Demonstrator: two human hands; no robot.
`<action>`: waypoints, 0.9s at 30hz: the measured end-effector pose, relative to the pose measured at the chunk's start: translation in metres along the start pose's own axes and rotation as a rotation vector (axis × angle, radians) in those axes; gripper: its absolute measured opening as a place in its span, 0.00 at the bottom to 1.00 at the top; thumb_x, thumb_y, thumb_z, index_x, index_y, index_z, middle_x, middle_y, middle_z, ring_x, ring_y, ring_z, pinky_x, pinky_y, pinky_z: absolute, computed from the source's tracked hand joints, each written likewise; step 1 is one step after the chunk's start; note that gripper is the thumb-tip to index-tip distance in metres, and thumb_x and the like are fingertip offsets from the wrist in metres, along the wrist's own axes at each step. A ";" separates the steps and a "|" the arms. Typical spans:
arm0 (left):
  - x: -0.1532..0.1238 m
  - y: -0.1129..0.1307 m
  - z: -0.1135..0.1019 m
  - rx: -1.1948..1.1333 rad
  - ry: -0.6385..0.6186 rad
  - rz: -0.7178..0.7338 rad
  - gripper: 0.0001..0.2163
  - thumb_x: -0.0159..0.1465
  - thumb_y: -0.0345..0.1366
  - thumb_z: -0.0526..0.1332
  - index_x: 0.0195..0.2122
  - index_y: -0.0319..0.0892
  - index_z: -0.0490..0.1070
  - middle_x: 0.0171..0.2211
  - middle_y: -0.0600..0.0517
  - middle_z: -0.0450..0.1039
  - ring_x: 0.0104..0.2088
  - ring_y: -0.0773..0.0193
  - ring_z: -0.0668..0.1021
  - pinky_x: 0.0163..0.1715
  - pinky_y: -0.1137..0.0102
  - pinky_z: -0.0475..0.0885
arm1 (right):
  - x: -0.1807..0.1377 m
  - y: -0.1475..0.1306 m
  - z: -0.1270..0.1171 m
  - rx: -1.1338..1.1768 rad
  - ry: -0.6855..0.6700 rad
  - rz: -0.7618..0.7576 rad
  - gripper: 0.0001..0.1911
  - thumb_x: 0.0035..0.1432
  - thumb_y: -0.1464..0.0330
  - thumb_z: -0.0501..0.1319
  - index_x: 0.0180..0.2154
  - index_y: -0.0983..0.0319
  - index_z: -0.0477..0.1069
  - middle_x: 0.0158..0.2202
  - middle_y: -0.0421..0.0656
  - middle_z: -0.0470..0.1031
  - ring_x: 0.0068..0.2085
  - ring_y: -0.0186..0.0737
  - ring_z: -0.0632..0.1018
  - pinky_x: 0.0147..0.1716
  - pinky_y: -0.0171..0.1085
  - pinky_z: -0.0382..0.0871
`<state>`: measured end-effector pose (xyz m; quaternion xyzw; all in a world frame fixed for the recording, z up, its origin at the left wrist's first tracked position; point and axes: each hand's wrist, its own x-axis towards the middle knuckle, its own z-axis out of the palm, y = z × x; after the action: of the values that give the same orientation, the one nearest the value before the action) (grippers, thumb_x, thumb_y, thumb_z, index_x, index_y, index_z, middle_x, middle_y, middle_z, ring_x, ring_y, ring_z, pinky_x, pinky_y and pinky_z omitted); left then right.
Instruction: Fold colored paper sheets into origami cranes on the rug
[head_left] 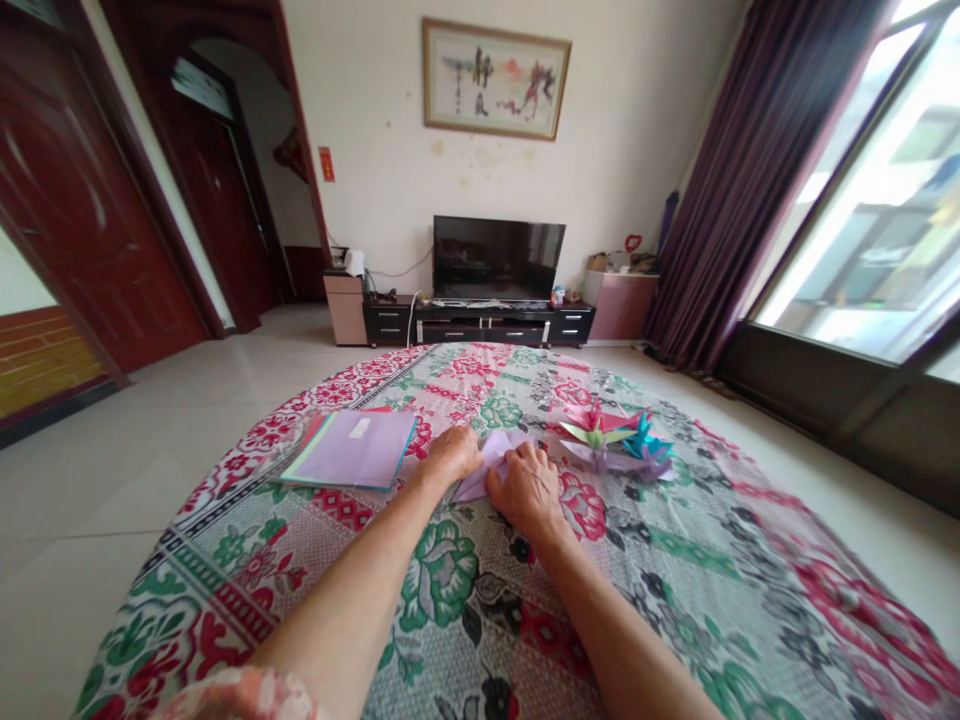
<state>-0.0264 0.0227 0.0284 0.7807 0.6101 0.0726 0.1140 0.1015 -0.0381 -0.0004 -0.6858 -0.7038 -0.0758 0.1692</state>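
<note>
A folded sheet of lilac origami paper (472, 487) lies on the flowered tablecloth between my hands. My left hand (454, 452) is closed at the paper's left edge, its fingertips mostly hidden. On the right side of the sheet, my right hand (529, 486) presses down with curled fingers and covers part of it. To the right sit several folded paper cranes: a lilac one (600, 457), a blue one (646, 437) and a light green one (596, 436), with pink ones behind. A stack of square coloured paper (356, 450), lilac on top, lies left of my left hand.
The round table wears a patterned tablecloth (442, 580). Beyond it stand a low black TV cabinet (480, 325) and a television (499, 258). A purple curtain (712, 190) and a window are on the right, dark red doors (82, 190) on the left.
</note>
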 end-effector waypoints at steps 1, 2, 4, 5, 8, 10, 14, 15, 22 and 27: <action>-0.002 -0.001 -0.002 -0.003 -0.004 0.007 0.12 0.52 0.35 0.56 0.30 0.38 0.77 0.29 0.44 0.78 0.34 0.60 0.77 0.32 0.74 0.68 | -0.001 -0.002 0.000 -0.005 0.002 0.016 0.19 0.57 0.59 0.51 0.40 0.64 0.73 0.42 0.53 0.69 0.44 0.50 0.68 0.41 0.43 0.58; -0.004 -0.003 -0.004 -0.016 -0.022 0.004 0.11 0.52 0.36 0.56 0.28 0.38 0.77 0.27 0.45 0.77 0.32 0.62 0.77 0.30 0.75 0.68 | -0.001 -0.003 0.000 -0.008 0.002 0.027 0.19 0.57 0.59 0.51 0.40 0.65 0.73 0.42 0.53 0.69 0.44 0.50 0.68 0.41 0.43 0.58; -0.012 -0.007 -0.008 -0.064 -0.079 0.003 0.12 0.52 0.40 0.56 0.27 0.40 0.77 0.21 0.50 0.74 0.25 0.65 0.75 0.24 0.76 0.66 | -0.002 -0.006 0.000 -0.011 0.005 0.039 0.19 0.57 0.59 0.52 0.40 0.64 0.73 0.42 0.54 0.69 0.44 0.50 0.68 0.41 0.43 0.59; -0.016 -0.010 -0.009 -0.144 -0.147 -0.023 0.13 0.52 0.42 0.56 0.29 0.41 0.77 0.19 0.52 0.73 0.22 0.67 0.74 0.21 0.77 0.64 | -0.003 -0.006 -0.001 -0.013 0.009 0.044 0.19 0.57 0.59 0.52 0.40 0.64 0.73 0.42 0.53 0.69 0.44 0.50 0.68 0.41 0.43 0.59; -0.028 -0.015 -0.010 -0.263 -0.206 -0.060 0.14 0.48 0.45 0.59 0.31 0.42 0.77 0.18 0.55 0.70 0.20 0.68 0.71 0.18 0.77 0.61 | -0.003 -0.006 -0.001 -0.011 0.017 0.057 0.18 0.56 0.59 0.52 0.40 0.64 0.73 0.42 0.53 0.69 0.44 0.50 0.68 0.41 0.43 0.59; -0.033 -0.018 -0.009 -0.253 -0.158 -0.031 0.13 0.45 0.43 0.62 0.29 0.43 0.77 0.19 0.56 0.71 0.22 0.68 0.72 0.19 0.77 0.61 | -0.003 -0.006 -0.001 -0.007 0.019 0.059 0.18 0.56 0.59 0.53 0.40 0.64 0.73 0.43 0.53 0.69 0.44 0.50 0.68 0.41 0.43 0.58; -0.033 -0.024 -0.005 -0.228 -0.126 0.026 0.13 0.42 0.41 0.64 0.30 0.44 0.77 0.23 0.56 0.73 0.25 0.68 0.73 0.21 0.78 0.62 | -0.003 -0.006 0.000 0.003 0.027 0.056 0.18 0.56 0.59 0.52 0.40 0.64 0.73 0.43 0.53 0.69 0.44 0.50 0.68 0.41 0.43 0.58; -0.033 -0.026 -0.004 -0.223 -0.128 0.032 0.13 0.42 0.41 0.64 0.30 0.44 0.77 0.23 0.56 0.74 0.25 0.68 0.73 0.21 0.78 0.62 | -0.003 -0.006 0.000 0.002 0.028 0.058 0.18 0.56 0.59 0.52 0.39 0.64 0.73 0.42 0.53 0.69 0.44 0.50 0.68 0.41 0.43 0.58; -0.035 -0.031 0.000 -0.174 -0.093 0.054 0.14 0.43 0.41 0.64 0.33 0.47 0.76 0.25 0.56 0.74 0.27 0.66 0.74 0.22 0.76 0.62 | -0.003 -0.004 0.001 -0.023 0.041 0.043 0.18 0.57 0.59 0.52 0.39 0.64 0.73 0.42 0.53 0.70 0.43 0.50 0.68 0.40 0.42 0.58; -0.040 -0.033 -0.002 -0.217 -0.102 0.107 0.15 0.45 0.40 0.63 0.35 0.46 0.76 0.26 0.56 0.74 0.29 0.65 0.74 0.24 0.77 0.63 | -0.003 -0.005 0.002 -0.033 0.039 0.038 0.19 0.57 0.59 0.51 0.39 0.64 0.73 0.42 0.53 0.70 0.43 0.51 0.68 0.40 0.43 0.58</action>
<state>-0.0674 -0.0082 0.0227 0.7978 0.5497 0.1041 0.2248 0.0968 -0.0401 -0.0024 -0.7000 -0.6860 -0.0974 0.1729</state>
